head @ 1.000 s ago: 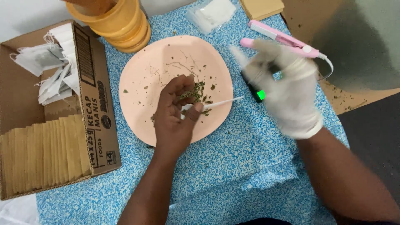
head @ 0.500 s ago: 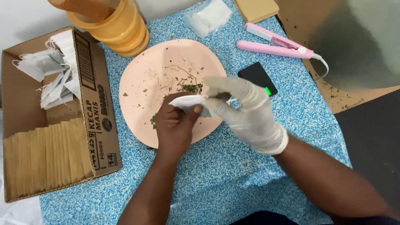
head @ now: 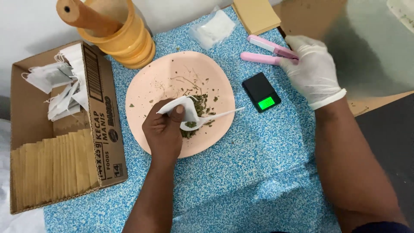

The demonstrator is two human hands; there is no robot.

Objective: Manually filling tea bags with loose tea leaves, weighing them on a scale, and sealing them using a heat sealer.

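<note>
Holding a small white filter bag [head: 179, 108] over the pink plate [head: 151, 82], my bare left hand [head: 163, 131] has its grip closed narrow on the bag's edge, thumb on top and fingers curled beneath. A white plastic spoon [head: 207, 118] lies with its bowl just beside that hand, by the little heap of dried green herb [head: 199, 105], its handle pointing right across the plate toward the rim. Loose flecks of herb are scattered over the rest of the plate.

My right hand [head: 312, 71], in a white glove, reaches away to the far right of the counter [head: 241, 181] and rests on the pink sealer [head: 269, 51]; its grip covers the hinged end, and I cannot tell whether the fingers are actually closed around it or only laid on top. Between the plate and that hand sits a small black pocket scale [head: 261, 91] with a lit green display, apart from both.

At my left stands an open cardboard box [head: 103, 129] holding a row of tan paper envelopes [head: 51, 166] in front and a loose pile of white stringed bags [head: 60, 86] behind. Beyond the plate stands a yellow wooden mortar [head: 129, 43] with its pestle [head: 84, 17] leaning inside, and near it lies a clear packet [head: 213, 28] on the blue speckled cloth.
</note>
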